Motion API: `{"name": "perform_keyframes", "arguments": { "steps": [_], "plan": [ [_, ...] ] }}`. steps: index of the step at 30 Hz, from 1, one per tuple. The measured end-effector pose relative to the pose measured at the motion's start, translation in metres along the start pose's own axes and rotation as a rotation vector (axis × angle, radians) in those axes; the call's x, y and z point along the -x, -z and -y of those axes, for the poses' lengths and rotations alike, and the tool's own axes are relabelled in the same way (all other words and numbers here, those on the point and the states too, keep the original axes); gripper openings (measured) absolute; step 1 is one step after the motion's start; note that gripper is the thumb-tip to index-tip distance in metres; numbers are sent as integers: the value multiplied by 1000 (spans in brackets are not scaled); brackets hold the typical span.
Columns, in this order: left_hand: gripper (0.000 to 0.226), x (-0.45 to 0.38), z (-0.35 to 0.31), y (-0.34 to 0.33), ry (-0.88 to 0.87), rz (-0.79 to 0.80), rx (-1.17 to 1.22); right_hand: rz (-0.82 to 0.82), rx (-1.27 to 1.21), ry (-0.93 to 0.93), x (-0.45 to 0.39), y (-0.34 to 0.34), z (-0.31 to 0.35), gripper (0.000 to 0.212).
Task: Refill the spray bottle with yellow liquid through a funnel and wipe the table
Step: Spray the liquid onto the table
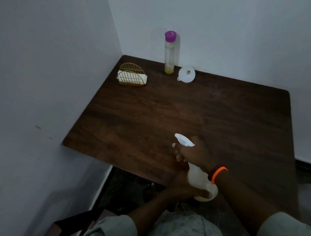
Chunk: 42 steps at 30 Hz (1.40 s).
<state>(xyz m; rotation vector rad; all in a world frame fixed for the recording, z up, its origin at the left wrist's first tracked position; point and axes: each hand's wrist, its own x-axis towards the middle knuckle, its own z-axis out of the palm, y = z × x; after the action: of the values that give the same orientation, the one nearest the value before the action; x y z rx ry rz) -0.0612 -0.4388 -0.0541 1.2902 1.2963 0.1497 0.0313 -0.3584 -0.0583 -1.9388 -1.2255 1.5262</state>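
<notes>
Left hand (182, 187) grips the base and right hand (194, 152) the neck of a translucent white plastic spray bottle (199, 178) over the dark wooden tabletop's (169, 112) near edge; far back stand a white funnel (186, 74), a purple-capped clear bottle (169, 52) holding yellow liquid, and a gold wire napkin holder (132, 76)

Low in the frame, near the front edge of the dark wooden counter (226, 111), the right hand (194, 152) grips the neck of a white spray bottle (198, 178) just under its trigger head, while the left hand (180, 184) holds the bottle's base. In the upper middle stand a gold wire napkin holder (131, 77), a tall purple-capped bottle (169, 55) with a little yellow liquid, and a white funnel (187, 74).
</notes>
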Motion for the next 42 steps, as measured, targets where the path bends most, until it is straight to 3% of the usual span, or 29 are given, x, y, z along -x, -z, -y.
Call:
{"name": "perform_keyframes", "arguments": {
  "steps": [5, 8, 12, 16, 22, 26, 36, 40, 42],
  "plan": [
    [105, 4, -3, -5, 45, 37, -52, 67, -10, 15, -1, 9, -15, 53],
    [107, 1, -7, -8, 34, 82, -167, -39, -107, -79, 4, 15, -23, 57],
    [101, 0, -13, -12, 5, 132, -95, -138, -50, -97, 6, 23, -31, 55],
    [107, 1, -10, -16, 3, 102, -106, 10, -47, -117, 14, 27, -25, 59],
    [101, 13, 17, -6, 60, 76, 4, 146, 106, 89, 18, -4, -21, 46],
    [104, 24, 28, -1, 28, 29, 21, 122, 128, 35, 15, -29, -24, 69],
    [96, 20, 14, -6, 22, 151, -81, 49, 43, 3, 25, -5, -38, 62],
    [123, 17, 3, -16, -15, 193, -71, -21, -36, -97, 31, 13, -50, 51],
    [122, 20, -3, -20, 2, 210, -91, 5, -71, -85, 34, 18, -54, 34]
  ]
}}
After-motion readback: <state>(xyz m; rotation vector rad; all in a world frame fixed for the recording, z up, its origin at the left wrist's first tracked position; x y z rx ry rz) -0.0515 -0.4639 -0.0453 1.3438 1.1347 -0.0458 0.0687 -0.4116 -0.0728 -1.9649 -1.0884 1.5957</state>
